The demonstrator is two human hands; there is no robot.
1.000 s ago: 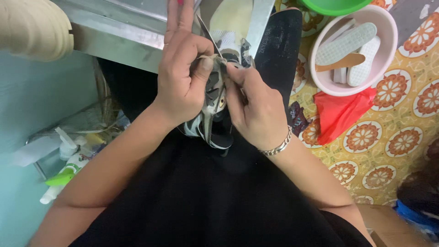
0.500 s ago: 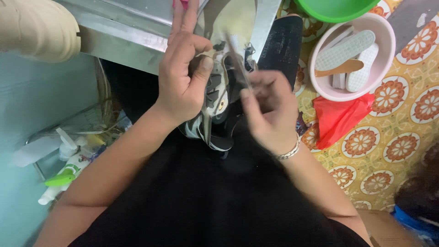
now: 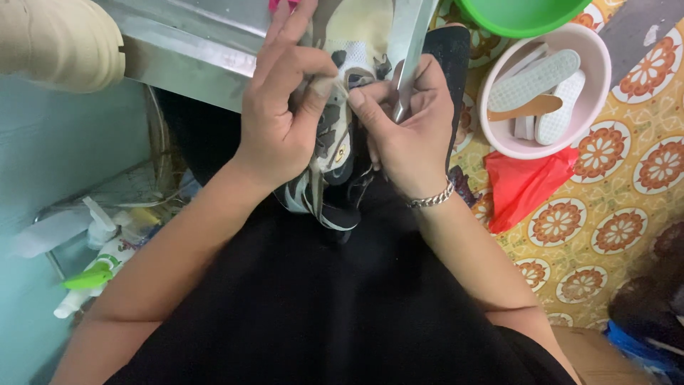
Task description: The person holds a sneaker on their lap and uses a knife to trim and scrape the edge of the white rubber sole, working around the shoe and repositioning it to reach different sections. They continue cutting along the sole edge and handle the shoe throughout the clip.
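A worn sneaker (image 3: 335, 142) with a pale mesh toe and dark panels lies on my black-clad lap, toe pointing away. My left hand (image 3: 285, 107) grips its left side, thumb and forefinger pinching a pale shoelace (image 3: 340, 91) near the eyelets. My right hand (image 3: 406, 125), with a silver bracelet at the wrist, is closed on the lace from the other side, fingertips meeting the left thumb. Loose lace ends (image 3: 313, 203) hang below the shoe.
A metal table edge (image 3: 185, 60) and a metal leg (image 3: 407, 36) stand in front. A pink basin (image 3: 598, 85) holds white insoles. A green tub (image 3: 524, 14), a red bag (image 3: 524, 185), spray bottles (image 3: 92, 274) at left, and a patterned floor (image 3: 627, 214) surround me.
My right hand pulled away to the right half a second ago, then came back up against the left thumb at the lace. The left hand kept its grip on the shoe.
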